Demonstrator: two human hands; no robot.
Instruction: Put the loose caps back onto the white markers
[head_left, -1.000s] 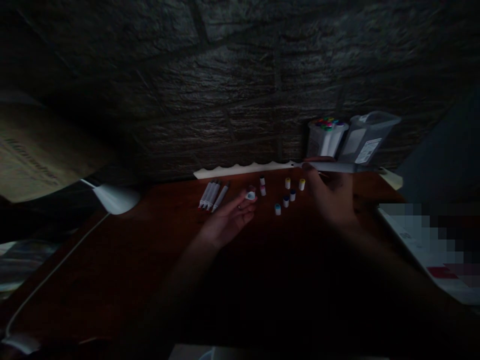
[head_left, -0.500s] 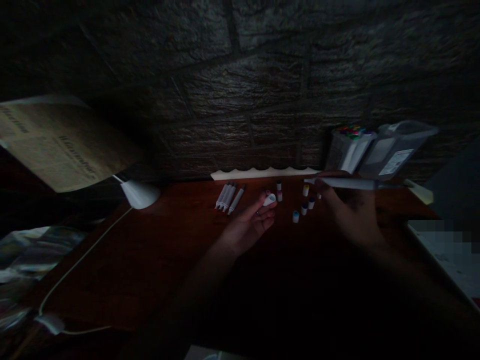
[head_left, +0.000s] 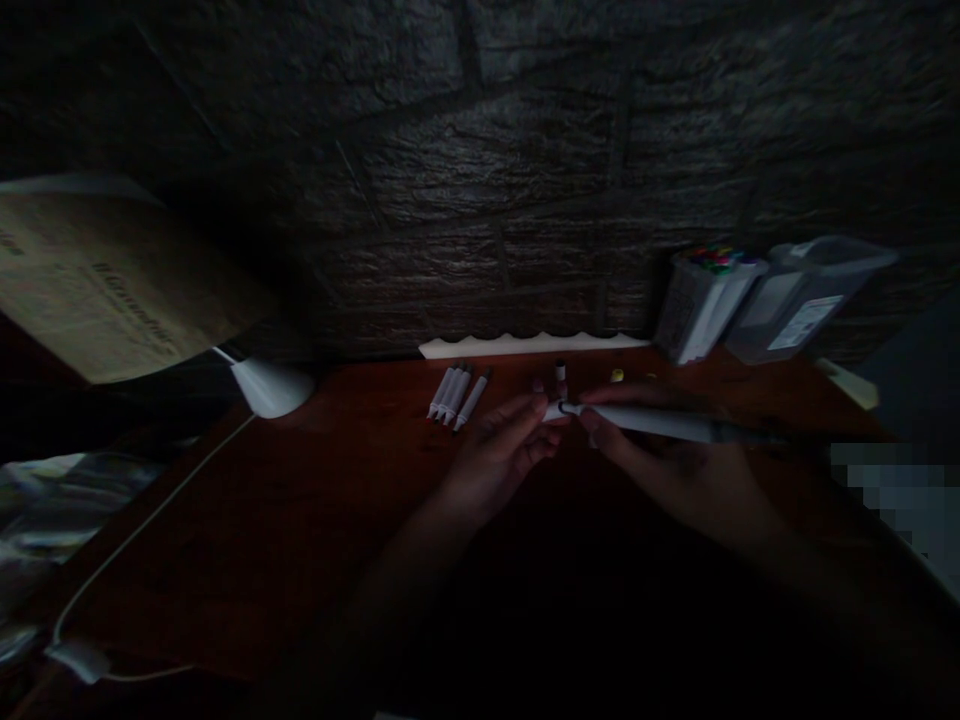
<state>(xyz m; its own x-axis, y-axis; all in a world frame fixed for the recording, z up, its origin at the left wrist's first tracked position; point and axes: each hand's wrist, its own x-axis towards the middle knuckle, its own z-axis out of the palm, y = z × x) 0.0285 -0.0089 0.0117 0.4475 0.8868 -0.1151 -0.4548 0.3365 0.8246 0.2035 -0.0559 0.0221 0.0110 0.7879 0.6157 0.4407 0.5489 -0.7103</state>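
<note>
My left hand [head_left: 504, 455] pinches a white marker cap [head_left: 553, 411] between thumb and fingers, its mouth facing right. My right hand [head_left: 675, 455] is closed round a white marker [head_left: 652, 420] held nearly level. The marker's bare tip meets the mouth of the cap; whether it has entered cannot be made out. Behind the hands stand a dark-topped cap [head_left: 561, 371] and a yellow-topped cap [head_left: 617, 376]. Other caps are mostly hidden by my right hand. Left of my hands, several uncapped white markers [head_left: 450, 392] lie side by side on the wooden table [head_left: 337, 480].
At the back right stand a clear box filled with markers [head_left: 694, 305] and a second clear plastic box [head_left: 787, 310]. A wavy white strip [head_left: 525, 346] lies along the stone wall. On the left are a lamp with a printed shade [head_left: 127, 280], its white base [head_left: 271, 388] and cord [head_left: 142, 530].
My right hand has brought the marker left and down, so its tip is now at the cap. My left hand keeps the cap, its fingers closed more tightly. The view has shifted slightly.
</note>
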